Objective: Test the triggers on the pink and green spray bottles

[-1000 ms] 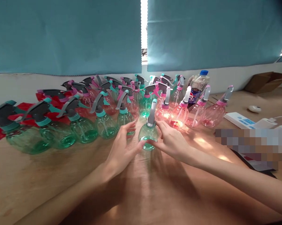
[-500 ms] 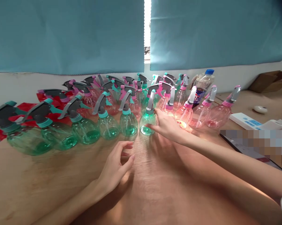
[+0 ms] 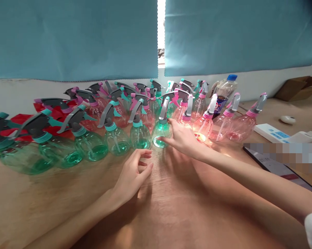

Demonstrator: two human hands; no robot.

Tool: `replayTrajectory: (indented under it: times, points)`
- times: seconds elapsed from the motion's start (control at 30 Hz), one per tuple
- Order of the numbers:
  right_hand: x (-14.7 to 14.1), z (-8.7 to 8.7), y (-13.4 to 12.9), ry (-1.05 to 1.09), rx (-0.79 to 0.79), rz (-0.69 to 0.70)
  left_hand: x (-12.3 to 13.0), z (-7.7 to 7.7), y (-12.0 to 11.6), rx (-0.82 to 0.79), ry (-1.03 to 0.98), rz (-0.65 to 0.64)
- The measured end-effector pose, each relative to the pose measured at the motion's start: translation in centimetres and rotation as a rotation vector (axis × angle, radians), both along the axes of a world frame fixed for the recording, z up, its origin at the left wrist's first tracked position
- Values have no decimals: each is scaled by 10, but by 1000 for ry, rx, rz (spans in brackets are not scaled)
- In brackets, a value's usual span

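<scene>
My right hand (image 3: 180, 137) is wrapped round the right side of a green spray bottle (image 3: 161, 133), which stands upright in the front row at the middle. Just below that row, my left hand (image 3: 133, 173) hovers over the wooden table (image 3: 166, 207) with fingers curved and apart, nothing between them. Nearest to it is another green spray bottle (image 3: 140, 135). Several more green bottles run to the left, and pink ones such as this pink spray bottle (image 3: 204, 122) stand to the right.
More spray bottles crowd behind, with red plastic (image 3: 23, 121) at the left. At the right are a blue-capped drink bottle (image 3: 224, 90), a power strip (image 3: 271, 133), a phone (image 3: 282, 171), a white mouse (image 3: 287, 119) and a cardboard box (image 3: 297, 89). Blue blinds (image 3: 73, 38) hang behind.
My left hand has moved slightly up and to the right, nearer the front row. My right hand stays at the same green bottle. The view has shifted slightly.
</scene>
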State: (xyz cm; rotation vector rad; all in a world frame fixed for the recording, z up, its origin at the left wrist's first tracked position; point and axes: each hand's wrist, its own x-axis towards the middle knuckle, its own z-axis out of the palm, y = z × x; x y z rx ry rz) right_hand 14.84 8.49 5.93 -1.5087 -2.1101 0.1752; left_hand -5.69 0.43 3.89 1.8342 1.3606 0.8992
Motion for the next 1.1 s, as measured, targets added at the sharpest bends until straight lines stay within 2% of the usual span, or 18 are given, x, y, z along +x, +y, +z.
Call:
replayTrajectory:
  times: [0.13, 0.23, 0.33, 0.43, 0.6, 0.8, 0.93, 1.1]
  points:
    - [21, 6, -16, 77, 72, 35, 11, 3, 6, 9, -17, -34]
    - [48, 8, -25, 126, 144, -12, 21, 5, 9, -40, -34, -65]
    - [73, 7, -24, 180, 194, -94, 35, 7, 13, -57, -37, -99]
    - [85, 6, -14, 228, 178, -126, 50, 7, 17, -47, -31, -133]
    - [79, 2, 11, 282, 11, -138, 72, 6, 20, 15, -10, -160]
    - [65, -8, 31, 225, -40, -162, 83, 9, 17, 42, 29, -171]
    - [63, -9, 32, 196, -60, -181, 81, 10, 17, 16, -10, -158]
    - [63, -7, 18, 192, -71, -179, 79, 15, 16, 16, -64, -109]
